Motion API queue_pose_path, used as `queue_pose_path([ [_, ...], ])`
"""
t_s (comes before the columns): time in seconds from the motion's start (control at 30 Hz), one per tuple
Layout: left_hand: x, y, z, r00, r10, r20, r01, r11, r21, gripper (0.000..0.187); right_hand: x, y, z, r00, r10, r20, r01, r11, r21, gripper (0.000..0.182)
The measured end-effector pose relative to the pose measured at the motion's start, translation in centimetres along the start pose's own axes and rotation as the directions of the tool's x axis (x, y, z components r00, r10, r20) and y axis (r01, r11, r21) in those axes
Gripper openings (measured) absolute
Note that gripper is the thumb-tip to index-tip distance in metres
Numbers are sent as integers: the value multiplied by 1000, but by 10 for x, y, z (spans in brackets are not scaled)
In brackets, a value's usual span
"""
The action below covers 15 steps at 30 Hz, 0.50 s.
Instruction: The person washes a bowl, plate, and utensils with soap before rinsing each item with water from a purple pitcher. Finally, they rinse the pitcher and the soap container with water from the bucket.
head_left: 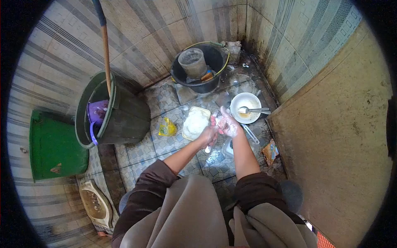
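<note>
My left hand is closed, fingers curled, with the pale, shiny end of a spoon sticking out below it. My right hand meets it, soapy, thumb raised and fingers bent inward; what lies in its palm I cannot tell. Just left of both hands stands a square tub heaped with white foam. A white bowl holding a fork and a spoon is to the right. Beside my right wrist lies a utensil with a slotted handle, near a clear container partly behind my forearm.
A yellow packet lies on the tiled floor. Behind is a black basin with a grey scoop. A large dark bucket and green bin stand left. An orange wrapper lies by the board.
</note>
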<state>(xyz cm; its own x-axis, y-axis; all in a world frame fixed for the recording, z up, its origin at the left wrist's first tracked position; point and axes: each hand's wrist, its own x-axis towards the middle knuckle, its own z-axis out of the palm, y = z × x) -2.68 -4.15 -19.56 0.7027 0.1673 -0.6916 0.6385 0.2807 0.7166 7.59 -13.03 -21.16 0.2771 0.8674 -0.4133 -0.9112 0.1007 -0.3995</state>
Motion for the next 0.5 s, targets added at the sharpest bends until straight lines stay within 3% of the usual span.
queue_pose_path([
  [0.03,-5,2,4,995,84,-45,-83,996,33,34,10,7,-3,1000,-2,12,2,1000,4,28],
  [0.1,-15,8,6,993,114,-19,-112,989,94,37,28,18,-1,965,-208,-157,210,978,0,23],
  [0.13,-19,7,8,992,120,-47,-114,987,116,38,28,16,6,936,-215,-280,252,962,103,22],
  [0.17,-22,5,11,989,125,-73,-114,984,135,39,28,14,11,936,-220,-274,255,962,101,22],
  [0.23,-19,0,9,985,156,-71,-151,986,68,39,22,8,25,794,-351,-496,384,923,-39,18],
  [0.3,-6,-9,4,869,494,-9,-473,836,278,35,44,6,9,734,-409,-541,462,886,-43,19],
  [0.37,-3,-8,3,869,496,1,-473,829,299,33,44,0,11,577,-503,-643,504,839,-204,22],
  [0.43,-8,-1,5,867,499,11,-476,820,318,32,43,-4,3,546,-496,-675,479,846,-234,24],
  [0.47,-13,3,7,899,438,-26,-419,874,247,32,73,4,-42,362,-609,-706,503,765,-402,25],
  [0.5,-18,6,8,927,371,-59,-357,919,170,32,50,-4,-20,405,-538,-739,573,779,-254,23],
])
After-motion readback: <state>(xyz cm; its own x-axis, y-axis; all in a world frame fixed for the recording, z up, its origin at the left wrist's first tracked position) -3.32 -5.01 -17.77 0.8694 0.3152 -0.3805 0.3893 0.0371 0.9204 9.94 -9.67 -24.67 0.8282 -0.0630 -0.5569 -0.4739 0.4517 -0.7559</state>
